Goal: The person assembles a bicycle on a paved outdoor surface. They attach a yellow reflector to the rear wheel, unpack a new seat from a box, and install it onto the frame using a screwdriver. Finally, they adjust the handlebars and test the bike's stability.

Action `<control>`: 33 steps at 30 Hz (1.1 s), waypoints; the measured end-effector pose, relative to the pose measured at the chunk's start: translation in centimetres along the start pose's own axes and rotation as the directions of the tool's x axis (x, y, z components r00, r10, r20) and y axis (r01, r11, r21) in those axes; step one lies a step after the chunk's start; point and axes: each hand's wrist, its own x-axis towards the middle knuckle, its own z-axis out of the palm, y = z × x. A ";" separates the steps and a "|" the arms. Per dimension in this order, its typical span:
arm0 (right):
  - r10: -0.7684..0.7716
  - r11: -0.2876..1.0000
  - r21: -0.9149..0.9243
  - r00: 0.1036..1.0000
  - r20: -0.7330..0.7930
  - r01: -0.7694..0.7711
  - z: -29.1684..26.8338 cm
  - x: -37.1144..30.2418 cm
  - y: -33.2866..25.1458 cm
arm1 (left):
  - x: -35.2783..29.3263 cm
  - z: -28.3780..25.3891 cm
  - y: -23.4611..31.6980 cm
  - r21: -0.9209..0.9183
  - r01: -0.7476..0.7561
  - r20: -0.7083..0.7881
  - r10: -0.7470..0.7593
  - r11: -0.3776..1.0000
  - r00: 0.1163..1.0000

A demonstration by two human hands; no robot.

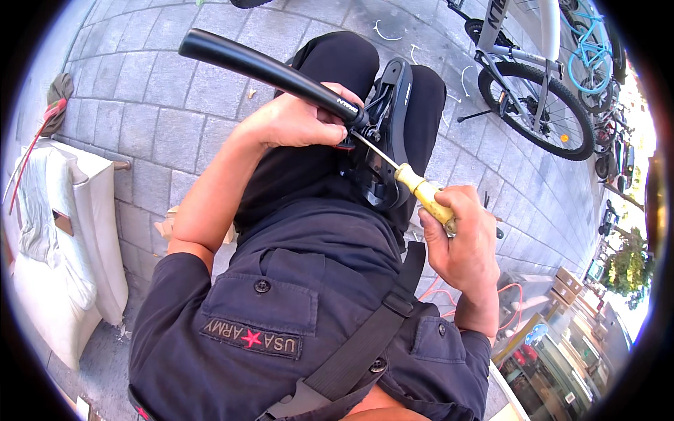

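Note:
A black bicycle saddle (397, 133) with its seatpost (260, 69) rests across my lap, between my knees. My left hand (298, 119) is closed around the lower end of the post, close to the clamp (371, 132) under the saddle. In my right hand (465, 238) is a screwdriver (421, 186) with a worn yellow handle, gripped with thumb and fingers. Its metal shaft points up and left to the clamp area. Whether the tip sits in a bolt is too small to tell.
A grey bicycle (533, 105) stands ahead on the right, with a blue bicycle (591, 59) and others behind it. On the left is a white covered seat or box (102, 245) with a cloth on top. Grey paving (168, 140) lies around me, with thin white strips on it.

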 end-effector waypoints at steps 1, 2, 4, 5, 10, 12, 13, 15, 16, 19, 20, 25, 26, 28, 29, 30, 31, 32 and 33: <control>-0.014 0.998 -0.056 1.000 -0.002 0.014 -0.2 0.2 -0.2 | 0.0 -0.2 0.0 0.032 -0.009 0.006 0.009 0.999 1.000; -0.030 0.993 -0.111 1.000 -0.004 0.029 -0.4 0.4 -0.5 | 0.1 -0.4 -0.1 0.063 -0.018 0.012 0.018 0.998 1.000; 0.053 0.981 -0.187 0.999 -0.007 -0.053 -0.4 0.7 -1.9 | 0.0 -0.7 -0.3 0.096 -0.046 0.004 0.046 0.994 0.999; 0.094 0.981 -0.170 0.996 -0.002 -0.093 -0.4 0.5 -1.6 | 0.0 -0.4 -0.1 0.057 -0.036 -0.002 0.037 0.998 0.999; 0.121 0.992 -0.041 0.990 0.065 -0.119 -1.7 2.1 -1.4 | 0.3 0.5 1.2 0.108 0.018 -0.156 -0.001 0.994 0.988; 0.007 0.998 -0.059 0.996 0.091 -0.002 -2.2 2.6 -0.6 | 0.6 0.5 0.9 0.067 0.019 -0.163 -0.008 0.998 0.987; -0.034 0.992 -0.113 0.992 0.118 0.047 -2.6 2.8 -0.4 | 0.5 0.5 0.9 0.044 0.030 -0.166 -0.022 0.999 0.986; -0.114 0.965 -0.213 0.977 0.179 0.152 -3.1 3.3 -0.3 | 0.4 0.6 1.1 -0.001 0.051 -0.173 -0.050 0.999 0.984; -0.074 0.968 -0.223 0.982 0.172 0.113 -3.1 3.5 -0.4 | 0.4 0.5 1.0 -0.007 0.038 -0.168 -0.039 0.999 0.985; 0.049 0.967 -0.255 0.988 0.145 -0.010 -2.7 3.4 -0.8 | 0.4 0.7 1.0 -0.009 0.019 -0.172 -0.020 1.000 0.985; 0.173 0.961 -0.236 0.979 0.105 -0.145 -2.3 3.0 -0.6 | 0.5 0.7 1.0 0.007 0.028 -0.179 -0.026 1.000 0.984; 0.087 0.986 -0.152 0.988 0.128 -0.067 -2.6 3.6 -0.1 | 0.3 0.7 0.7 0.042 -0.004 -0.207 0.013 0.999 0.978; -0.017 0.985 -0.167 0.990 0.140 0.040 -2.8 3.9 0.1 | 0.6 0.6 0.6 0.042 -0.004 -0.211 0.013 0.999 0.977; -0.220 0.935 -0.252 0.965 0.146 0.251 -3.0 4.4 -0.2 | 0.7 0.7 0.4 0.028 0.012 -0.218 -0.005 1.000 0.976; -0.172 0.940 -0.270 0.973 0.153 0.208 -3.0 4.4 -0.2 | 0.7 0.7 0.4 0.019 0.022 -0.221 -0.017 1.000 0.975; -0.118 0.944 -0.289 0.980 0.157 0.160 -3.0 4.1 -0.3 | 0.7 0.7 0.4 0.010 0.035 -0.219 -0.032 0.999 0.975; -0.064 0.945 -0.307 0.985 0.161 0.112 -2.8 3.8 -0.4 | 0.7 0.7 0.3 0.010 0.030 -0.223 -0.027 0.999 0.974; 0.208 0.961 -0.205 0.974 0.091 -0.186 -2.3 3.2 -0.5 | 0.9 0.9 0.1 0.011 0.026 -0.226 -0.023 1.000 0.974; 0.269 0.952 -0.173 0.959 0.089 -0.251 -2.1 3.0 -0.3 | 1.1 0.9 0.0 0.016 0.019 -0.232 -0.014 1.000 0.973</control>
